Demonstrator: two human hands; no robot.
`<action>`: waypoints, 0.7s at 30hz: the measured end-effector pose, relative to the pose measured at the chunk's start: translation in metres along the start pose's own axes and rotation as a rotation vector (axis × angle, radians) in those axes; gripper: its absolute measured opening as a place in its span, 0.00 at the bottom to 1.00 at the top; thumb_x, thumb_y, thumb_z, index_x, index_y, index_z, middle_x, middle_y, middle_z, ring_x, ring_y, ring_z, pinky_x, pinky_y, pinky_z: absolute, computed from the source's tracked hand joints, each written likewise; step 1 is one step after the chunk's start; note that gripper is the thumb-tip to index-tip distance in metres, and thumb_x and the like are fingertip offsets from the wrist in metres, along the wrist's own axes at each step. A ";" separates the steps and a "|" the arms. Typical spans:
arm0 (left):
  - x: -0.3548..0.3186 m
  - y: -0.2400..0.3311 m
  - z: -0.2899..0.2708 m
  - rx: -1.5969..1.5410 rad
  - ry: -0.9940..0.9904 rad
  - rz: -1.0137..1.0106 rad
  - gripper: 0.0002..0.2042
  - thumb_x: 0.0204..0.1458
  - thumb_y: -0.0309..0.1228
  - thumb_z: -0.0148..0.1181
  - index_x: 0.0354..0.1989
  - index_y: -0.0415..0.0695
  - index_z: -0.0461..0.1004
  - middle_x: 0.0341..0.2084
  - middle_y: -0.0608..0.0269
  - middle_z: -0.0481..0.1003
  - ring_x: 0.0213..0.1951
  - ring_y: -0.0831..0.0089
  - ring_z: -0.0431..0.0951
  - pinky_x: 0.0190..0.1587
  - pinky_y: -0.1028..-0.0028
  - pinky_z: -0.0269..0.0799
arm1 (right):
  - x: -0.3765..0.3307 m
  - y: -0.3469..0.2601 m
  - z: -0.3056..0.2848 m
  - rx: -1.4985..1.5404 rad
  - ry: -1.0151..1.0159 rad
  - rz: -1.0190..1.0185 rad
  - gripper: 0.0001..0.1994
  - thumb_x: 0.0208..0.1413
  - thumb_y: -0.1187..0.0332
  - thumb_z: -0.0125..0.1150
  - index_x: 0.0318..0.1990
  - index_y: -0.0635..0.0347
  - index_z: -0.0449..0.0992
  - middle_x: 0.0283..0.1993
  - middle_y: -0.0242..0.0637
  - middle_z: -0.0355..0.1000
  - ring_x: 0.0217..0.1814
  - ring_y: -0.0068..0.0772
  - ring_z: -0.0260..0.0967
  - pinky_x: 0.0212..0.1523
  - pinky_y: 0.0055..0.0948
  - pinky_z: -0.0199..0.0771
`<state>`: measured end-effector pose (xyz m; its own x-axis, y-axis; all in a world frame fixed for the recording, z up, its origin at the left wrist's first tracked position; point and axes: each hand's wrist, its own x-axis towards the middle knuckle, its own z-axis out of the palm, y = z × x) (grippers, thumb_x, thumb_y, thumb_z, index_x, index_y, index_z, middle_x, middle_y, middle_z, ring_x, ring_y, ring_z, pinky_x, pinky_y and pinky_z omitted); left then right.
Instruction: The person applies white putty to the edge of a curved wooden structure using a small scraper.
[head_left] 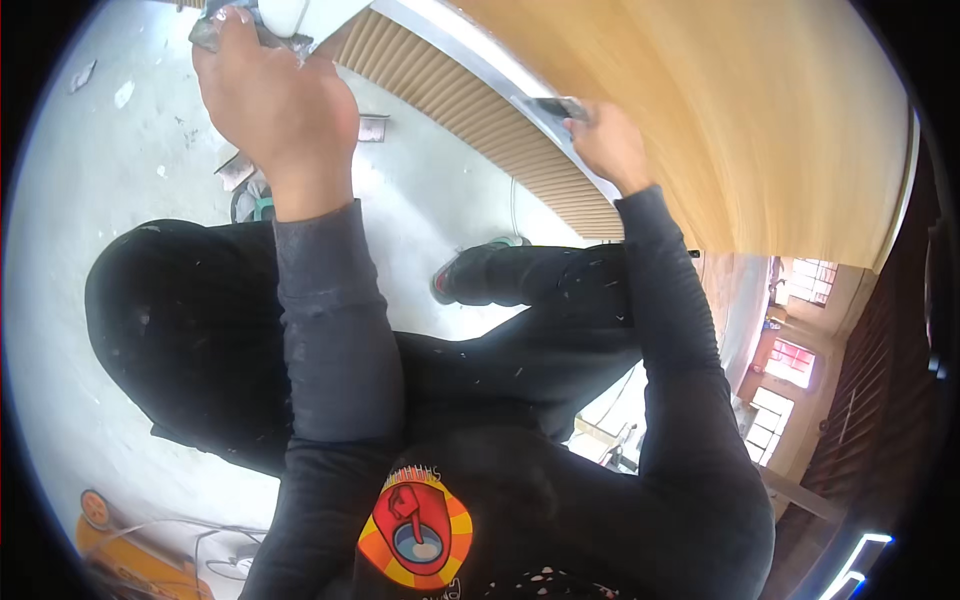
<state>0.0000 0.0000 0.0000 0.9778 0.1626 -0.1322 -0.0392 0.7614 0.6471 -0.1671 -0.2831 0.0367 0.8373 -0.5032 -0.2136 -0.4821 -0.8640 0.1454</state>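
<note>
My right hand (610, 145) is closed round a putty knife (555, 105). Its dark blade lies at the white strip (480, 60) along the edge of a wood-grain panel (740, 110). At the upper left, my left hand (280, 105) is closed on a grey-smeared tool (207, 30), cut off by the top of the view. A smooth white shape (283, 14) shows right beside that tool; whether it is paste or part of the tool I cannot tell. Below the white strip runs a ribbed brown face (450, 95), near both hands.
Pale floor (130, 180) spreads on the left, with scraps (235, 170) and a small block (373, 128) on it. An orange machine (130, 550) with cables stands at the lower left. Windows (790, 360) show at the far right. My bent legs (190, 330) are under my arms.
</note>
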 end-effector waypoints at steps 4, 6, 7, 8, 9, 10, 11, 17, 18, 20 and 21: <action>0.011 -0.021 -0.020 0.529 -0.369 0.272 0.21 0.64 0.30 0.47 0.64 0.35 0.59 0.57 0.47 0.68 0.59 0.51 0.72 0.57 0.48 0.75 | -0.024 -0.016 -0.041 0.364 0.263 0.079 0.17 0.59 0.59 0.67 0.47 0.63 0.82 0.32 0.47 0.79 0.34 0.30 0.75 0.37 0.34 0.73; -0.004 -0.013 -0.002 0.353 -0.420 0.135 0.25 0.63 0.30 0.54 0.65 0.32 0.57 0.56 0.44 0.69 0.59 0.50 0.73 0.55 0.51 0.77 | -0.035 -0.016 -0.051 0.601 0.358 0.055 0.16 0.60 0.63 0.67 0.49 0.67 0.80 0.33 0.38 0.78 0.34 0.17 0.68 0.37 0.22 0.70; -0.015 0.001 0.018 0.112 -0.329 -0.131 0.22 0.65 0.29 0.45 0.64 0.30 0.56 0.57 0.43 0.68 0.59 0.50 0.72 0.57 0.48 0.75 | -0.035 -0.020 -0.054 0.612 0.376 0.059 0.16 0.60 0.63 0.67 0.49 0.67 0.80 0.33 0.38 0.78 0.34 0.17 0.68 0.37 0.22 0.70; -0.023 0.010 0.032 -0.126 -0.230 -0.398 0.19 0.67 0.28 0.36 0.63 0.28 0.56 0.57 0.43 0.67 0.60 0.50 0.70 0.60 0.46 0.74 | -0.036 -0.028 -0.057 0.755 0.462 -0.092 0.13 0.60 0.69 0.63 0.51 0.63 0.80 0.36 0.40 0.79 0.35 0.19 0.69 0.39 0.23 0.71; -0.025 0.013 0.036 -0.122 -0.242 -0.389 0.19 0.67 0.28 0.36 0.63 0.28 0.56 0.57 0.43 0.67 0.60 0.50 0.70 0.60 0.46 0.74 | -0.037 -0.037 -0.060 0.893 0.543 -0.253 0.14 0.61 0.76 0.59 0.53 0.60 0.79 0.38 0.41 0.79 0.36 0.21 0.71 0.42 0.25 0.73; -0.027 0.013 0.039 -0.126 -0.270 -0.448 0.19 0.67 0.27 0.36 0.63 0.28 0.55 0.57 0.42 0.67 0.60 0.50 0.71 0.60 0.46 0.73 | -0.036 -0.046 -0.063 0.900 0.556 -0.254 0.14 0.61 0.76 0.59 0.53 0.60 0.79 0.38 0.41 0.79 0.36 0.21 0.71 0.42 0.25 0.73; -0.029 0.014 0.040 -0.128 -0.295 -0.506 0.19 0.67 0.27 0.36 0.63 0.27 0.54 0.57 0.41 0.67 0.60 0.49 0.71 0.61 0.46 0.73 | -0.034 -0.056 -0.066 0.919 0.625 -0.421 0.14 0.62 0.75 0.60 0.54 0.63 0.78 0.43 0.40 0.80 0.41 0.23 0.72 0.45 0.23 0.72; -0.041 0.017 0.039 -0.087 -0.324 -0.589 0.17 0.67 0.28 0.39 0.60 0.31 0.59 0.56 0.45 0.69 0.57 0.52 0.74 0.58 0.50 0.76 | -0.033 -0.109 -0.053 0.915 0.721 -0.827 0.26 0.52 0.90 0.52 0.58 0.59 0.77 0.60 0.44 0.75 0.64 0.40 0.71 0.62 0.32 0.71; -0.041 0.015 0.037 -0.080 -0.329 -0.617 0.17 0.66 0.29 0.40 0.59 0.32 0.61 0.55 0.47 0.70 0.55 0.53 0.75 0.57 0.51 0.77 | -0.033 -0.114 -0.046 0.863 0.698 -0.843 0.28 0.52 0.91 0.50 0.60 0.61 0.75 0.63 0.45 0.72 0.67 0.40 0.69 0.62 0.32 0.70; -0.040 0.013 0.033 -0.079 -0.346 -0.582 0.17 0.66 0.29 0.41 0.59 0.34 0.63 0.54 0.48 0.72 0.54 0.55 0.76 0.55 0.53 0.78 | -0.032 -0.114 -0.037 0.798 0.721 -0.862 0.32 0.45 0.92 0.51 0.60 0.58 0.75 0.62 0.45 0.73 0.67 0.45 0.68 0.64 0.35 0.70; -0.038 0.013 0.030 -0.077 -0.357 -0.560 0.16 0.66 0.30 0.42 0.58 0.36 0.65 0.53 0.50 0.73 0.53 0.57 0.77 0.53 0.54 0.78 | -0.031 -0.114 -0.035 0.731 0.735 -0.868 0.37 0.39 0.92 0.52 0.61 0.55 0.75 0.61 0.44 0.73 0.67 0.49 0.68 0.65 0.39 0.69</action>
<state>-0.0312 -0.0152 0.0360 0.8623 -0.4778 -0.1675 0.4925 0.7150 0.4962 -0.1293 -0.1684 0.0604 0.7712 0.1333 0.6224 0.4359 -0.8231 -0.3639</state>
